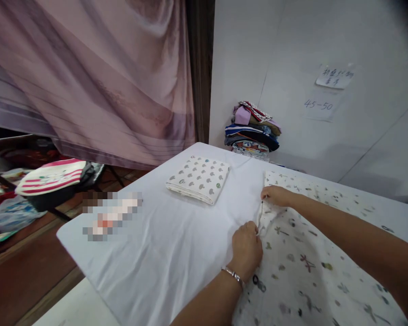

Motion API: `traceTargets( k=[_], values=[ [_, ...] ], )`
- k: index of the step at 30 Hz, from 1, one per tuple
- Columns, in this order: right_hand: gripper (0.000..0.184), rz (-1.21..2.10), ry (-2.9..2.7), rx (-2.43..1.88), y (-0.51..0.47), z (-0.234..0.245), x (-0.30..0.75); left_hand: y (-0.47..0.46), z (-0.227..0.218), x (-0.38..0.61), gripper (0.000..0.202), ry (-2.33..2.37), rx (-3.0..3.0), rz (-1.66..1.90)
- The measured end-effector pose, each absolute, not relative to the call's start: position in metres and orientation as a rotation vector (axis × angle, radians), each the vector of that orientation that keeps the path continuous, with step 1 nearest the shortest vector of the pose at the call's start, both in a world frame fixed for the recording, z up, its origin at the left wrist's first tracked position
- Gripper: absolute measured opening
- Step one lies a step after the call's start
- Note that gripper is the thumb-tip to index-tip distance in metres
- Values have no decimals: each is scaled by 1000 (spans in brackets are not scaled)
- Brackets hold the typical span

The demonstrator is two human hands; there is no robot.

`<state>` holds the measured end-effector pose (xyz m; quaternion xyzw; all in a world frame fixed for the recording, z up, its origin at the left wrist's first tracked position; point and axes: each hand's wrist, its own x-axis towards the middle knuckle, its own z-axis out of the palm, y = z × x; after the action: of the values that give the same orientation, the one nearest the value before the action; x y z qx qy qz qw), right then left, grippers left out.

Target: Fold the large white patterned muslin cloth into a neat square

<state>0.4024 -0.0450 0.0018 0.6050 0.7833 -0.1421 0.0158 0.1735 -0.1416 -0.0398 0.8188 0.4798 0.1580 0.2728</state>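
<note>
A white cloth with a small palm and plant print is spread over the right side of the table, partly under my arms. My left hand, with a silver bracelet at the wrist, is closed on its left edge. Farther up that same edge, my right hand pinches the cloth. Between the two hands the edge is bunched and slightly lifted. Left of them lies a neatly folded white cloth with grey mushroom-like prints, touched by neither hand.
The table wears a white cover. At its back, against the white wall, rises a stack of folded clothes. A blurred-out item lies near the left edge. A pink curtain hangs behind; a striped cushion-like item is at left.
</note>
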Motion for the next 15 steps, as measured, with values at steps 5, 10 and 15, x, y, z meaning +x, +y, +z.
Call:
traceTargets(
  k=[5, 10, 15],
  values=[
    [18, -375, 2467, 1715, -52, -4, 399, -141, -41, 174, 20, 1283, 2217, 414],
    [18, -336, 2522, 1633, -62, 2, 401, -140, -40, 175, 21, 1281, 2212, 387],
    [22, -338, 2570, 1590, -70, 6, 403, -140, -41, 175, 21, 1279, 2197, 421]
  ],
)
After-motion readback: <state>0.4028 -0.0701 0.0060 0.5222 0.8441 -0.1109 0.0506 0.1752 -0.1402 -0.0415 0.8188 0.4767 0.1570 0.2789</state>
